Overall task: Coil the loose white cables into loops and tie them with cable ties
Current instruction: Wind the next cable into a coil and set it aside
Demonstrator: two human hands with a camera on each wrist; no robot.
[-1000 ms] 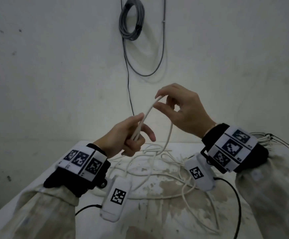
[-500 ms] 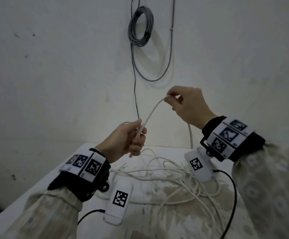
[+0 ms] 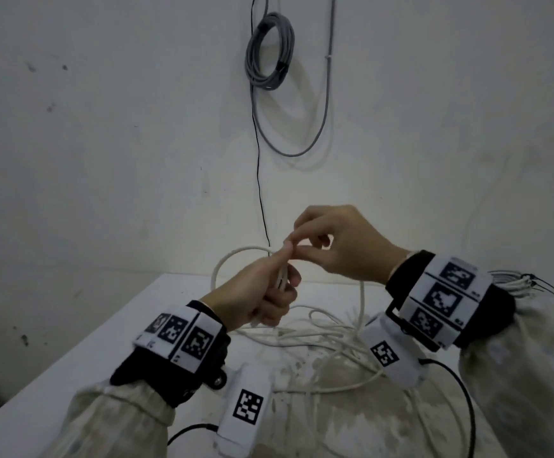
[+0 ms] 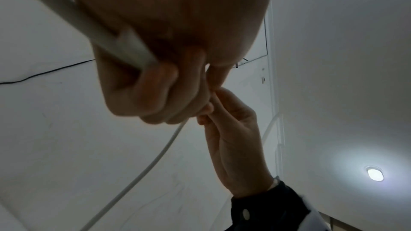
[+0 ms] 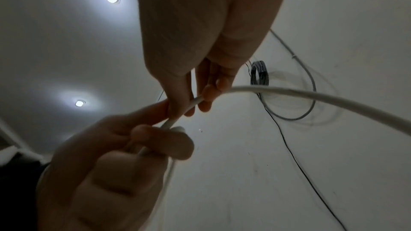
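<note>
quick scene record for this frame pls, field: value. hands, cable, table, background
left hand: fingers curled round the thin white cable, holding gathered strands
right hand: pinches the same cable at the left hand's fingertips
loop: one raised arc of cable stands above the left hand
rest of cable: loose tangle on the stained white table, not coiled
cable tie on this cable: none visible
wall: tied grey cable coil hangs there, thin black wire running down beside it
far right table edge: bundled whitish cables, detail unclear
</note>
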